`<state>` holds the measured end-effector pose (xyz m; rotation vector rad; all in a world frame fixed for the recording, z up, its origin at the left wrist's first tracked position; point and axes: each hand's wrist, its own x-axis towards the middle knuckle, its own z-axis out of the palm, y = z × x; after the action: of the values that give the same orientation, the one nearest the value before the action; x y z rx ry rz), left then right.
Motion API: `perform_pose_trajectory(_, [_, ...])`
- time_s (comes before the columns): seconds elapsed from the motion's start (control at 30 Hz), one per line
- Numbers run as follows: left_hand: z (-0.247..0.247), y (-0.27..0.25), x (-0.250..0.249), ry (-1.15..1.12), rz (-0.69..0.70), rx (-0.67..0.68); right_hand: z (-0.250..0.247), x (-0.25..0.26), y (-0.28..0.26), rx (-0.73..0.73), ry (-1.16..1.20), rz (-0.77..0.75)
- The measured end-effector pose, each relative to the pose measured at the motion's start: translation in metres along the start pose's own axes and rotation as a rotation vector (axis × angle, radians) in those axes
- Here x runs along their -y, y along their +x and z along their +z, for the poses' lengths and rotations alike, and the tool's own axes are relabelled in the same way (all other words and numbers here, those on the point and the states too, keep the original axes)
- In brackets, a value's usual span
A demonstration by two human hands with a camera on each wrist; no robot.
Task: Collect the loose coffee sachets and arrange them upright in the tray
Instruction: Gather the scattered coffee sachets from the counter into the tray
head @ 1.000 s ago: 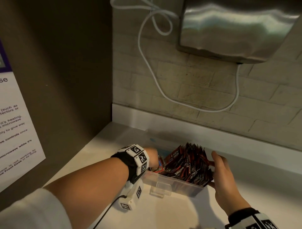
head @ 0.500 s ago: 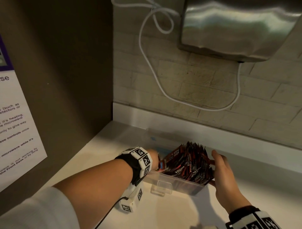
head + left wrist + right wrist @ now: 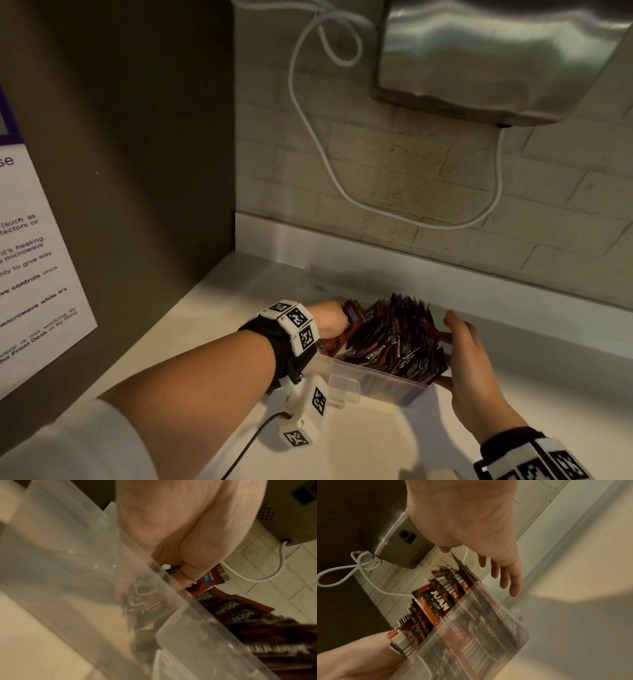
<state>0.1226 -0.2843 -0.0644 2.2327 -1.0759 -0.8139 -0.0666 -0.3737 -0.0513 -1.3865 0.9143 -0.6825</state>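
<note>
A clear plastic tray [image 3: 380, 381] sits on the white counter, packed with several dark red and brown coffee sachets [image 3: 394, 339] standing and leaning. My left hand [image 3: 329, 320] reaches into the tray's left end, its fingers curled round a few sachets [image 3: 208, 578]. At the tray's right end my right hand [image 3: 472, 363] has its fingers straight along the wall and its thumb at the front corner. The right wrist view shows those fingers [image 3: 505, 580] spread beside the tray [image 3: 479, 642] and the sachets [image 3: 436, 605].
A steel appliance [image 3: 496, 58] hangs on the tiled wall above, with a white cable [image 3: 308, 144] looping down. A dark side panel carrying a printed notice [image 3: 30, 257] closes off the left. The counter [image 3: 376, 445] ends at a white upstand [image 3: 411, 260] behind.
My left hand has edged slightly further into the tray's left end with its sachets. The right hand has stayed at the right end.
</note>
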Motion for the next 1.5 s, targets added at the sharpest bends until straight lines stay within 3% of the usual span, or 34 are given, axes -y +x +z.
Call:
perform_pose_trajectory(0.13, [0.008,-0.012,-0.008,-0.196,-0.003,0.047,0.002,-0.002,0.0,0.061,0.077,0.035])
perform_pose_trajectory(0.33, [0.002,-0.031,-0.01,-0.529,-0.028,0.367,0.005,-0.003,-0.004,0.237,0.097,0.073])
perform_pose_trajectory(0.47, [0.002,-0.041,0.0,-0.476,0.002,0.505,0.008,0.002,-0.013,0.307,0.037,0.075])
perform_pose_trajectory(0.6, [0.014,-0.046,0.008,-0.336,0.11,0.42,0.014,0.005,-0.024,0.364,0.002,0.05])
perform_pose_trajectory(0.87, [0.032,-0.069,0.015,-0.261,0.13,0.206,0.021,-0.004,-0.041,0.491,-0.071,0.018])
perform_pose_trajectory(1.07, [0.039,-0.098,0.014,-0.341,0.072,0.172,0.017,-0.002,-0.052,0.476,-0.062,0.039])
perform_pose_trajectory(1.2, [0.028,-0.104,0.013,-0.316,0.022,0.23,0.015,0.004,-0.061,0.433,-0.046,0.04])
perform_pose_trajectory(1.37, [0.018,-0.108,0.016,-0.571,0.031,0.373,0.015,0.01,-0.067,0.402,-0.115,-0.068])
perform_pose_trajectory(1.5, [0.021,-0.108,0.019,-0.607,0.073,0.266,0.017,0.012,-0.067,0.475,-0.371,-0.214])
